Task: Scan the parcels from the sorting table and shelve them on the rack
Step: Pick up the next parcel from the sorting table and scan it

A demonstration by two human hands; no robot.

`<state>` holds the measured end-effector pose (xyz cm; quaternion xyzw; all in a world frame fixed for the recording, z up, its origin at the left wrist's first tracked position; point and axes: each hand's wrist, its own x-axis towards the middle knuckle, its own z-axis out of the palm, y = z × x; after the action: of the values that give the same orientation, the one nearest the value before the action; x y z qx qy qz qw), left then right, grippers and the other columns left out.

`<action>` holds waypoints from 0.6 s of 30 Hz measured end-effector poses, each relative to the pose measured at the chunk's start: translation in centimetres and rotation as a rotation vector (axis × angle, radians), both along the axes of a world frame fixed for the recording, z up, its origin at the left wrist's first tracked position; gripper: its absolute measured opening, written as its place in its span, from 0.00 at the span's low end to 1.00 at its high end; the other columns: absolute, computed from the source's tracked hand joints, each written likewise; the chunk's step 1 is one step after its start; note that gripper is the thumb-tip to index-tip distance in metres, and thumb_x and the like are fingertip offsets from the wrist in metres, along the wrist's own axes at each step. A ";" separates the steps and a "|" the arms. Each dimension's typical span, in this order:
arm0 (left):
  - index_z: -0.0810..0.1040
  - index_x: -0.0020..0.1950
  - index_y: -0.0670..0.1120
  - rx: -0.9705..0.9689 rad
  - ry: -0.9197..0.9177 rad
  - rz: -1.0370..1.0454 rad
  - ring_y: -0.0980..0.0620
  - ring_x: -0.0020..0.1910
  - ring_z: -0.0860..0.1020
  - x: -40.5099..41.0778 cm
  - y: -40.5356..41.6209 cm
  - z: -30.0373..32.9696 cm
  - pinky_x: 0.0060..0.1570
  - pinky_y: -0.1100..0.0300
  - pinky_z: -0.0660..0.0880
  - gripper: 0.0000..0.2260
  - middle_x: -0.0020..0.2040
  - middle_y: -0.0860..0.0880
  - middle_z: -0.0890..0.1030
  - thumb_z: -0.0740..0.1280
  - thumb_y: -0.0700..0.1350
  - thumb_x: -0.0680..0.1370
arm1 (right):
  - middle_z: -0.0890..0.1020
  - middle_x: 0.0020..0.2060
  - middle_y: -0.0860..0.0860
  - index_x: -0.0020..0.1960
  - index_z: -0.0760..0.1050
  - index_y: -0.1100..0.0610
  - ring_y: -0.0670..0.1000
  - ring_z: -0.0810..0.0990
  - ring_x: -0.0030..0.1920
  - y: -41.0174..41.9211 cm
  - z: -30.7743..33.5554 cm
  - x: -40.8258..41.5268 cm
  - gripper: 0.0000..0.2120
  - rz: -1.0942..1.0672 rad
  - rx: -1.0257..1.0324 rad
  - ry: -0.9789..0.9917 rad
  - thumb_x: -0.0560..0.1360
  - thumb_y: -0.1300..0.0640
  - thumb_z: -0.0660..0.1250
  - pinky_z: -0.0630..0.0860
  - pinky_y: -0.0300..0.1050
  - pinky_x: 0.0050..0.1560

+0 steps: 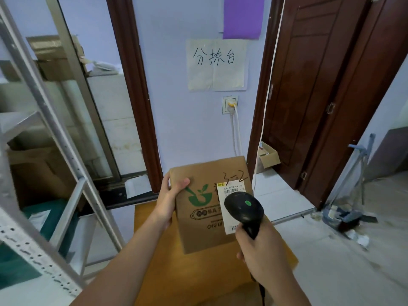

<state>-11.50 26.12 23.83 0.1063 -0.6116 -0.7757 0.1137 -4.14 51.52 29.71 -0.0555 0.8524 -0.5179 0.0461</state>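
Observation:
A brown cardboard parcel with a green logo, handwritten "3-2" and a white shipping label is held up over the orange sorting table. My left hand grips the parcel's upper left corner, thumb on its face. My right hand grips the handle of a black barcode scanner. The scanner's head, with a green dot on top, sits right over the label and hides its lower part.
The grey metal rack stands at the left with cardboard boxes and green items behind it. A paper sign hangs on the wall ahead. A dark wooden door and a small open box are at the right.

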 end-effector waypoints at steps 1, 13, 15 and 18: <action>0.70 0.74 0.57 -0.004 0.006 0.001 0.41 0.58 0.86 0.7 0.1 0.0 0.60 0.36 0.82 0.40 0.61 0.43 0.86 0.80 0.61 0.66 | 0.81 0.31 0.49 0.46 0.71 0.45 0.46 0.83 0.31 0.0 0.1 0.8 0.09 0.004 -0.004 0.010 0.78 0.57 0.68 0.76 0.31 0.28; 0.69 0.77 0.55 -0.026 0.070 0.080 0.42 0.57 0.87 4.9 1.9 -0.1 0.55 0.42 0.85 0.41 0.63 0.43 0.85 0.80 0.60 0.66 | 0.82 0.32 0.50 0.52 0.72 0.47 0.46 0.83 0.29 2.1 0.2 4.8 0.06 0.025 0.006 0.012 0.79 0.56 0.68 0.75 0.31 0.28; 0.70 0.77 0.55 -0.036 0.077 0.094 0.41 0.57 0.86 5.1 1.9 -0.1 0.57 0.40 0.84 0.41 0.63 0.43 0.84 0.81 0.59 0.67 | 0.82 0.32 0.50 0.50 0.72 0.46 0.46 0.83 0.29 2.8 0.2 5.1 0.06 0.026 -0.002 0.005 0.79 0.56 0.67 0.76 0.32 0.28; 0.69 0.77 0.54 -0.049 0.089 0.122 0.40 0.57 0.86 5.4 1.8 0.1 0.56 0.41 0.84 0.42 0.63 0.42 0.84 0.81 0.58 0.67 | 0.82 0.34 0.49 0.48 0.71 0.45 0.44 0.83 0.29 3.5 0.5 5.6 0.08 0.033 -0.015 -0.002 0.79 0.56 0.67 0.73 0.29 0.26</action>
<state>-6.14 27.93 23.92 0.1060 -0.6172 -0.7560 0.1906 1.47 54.99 30.26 -0.0694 0.8473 -0.5236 0.0550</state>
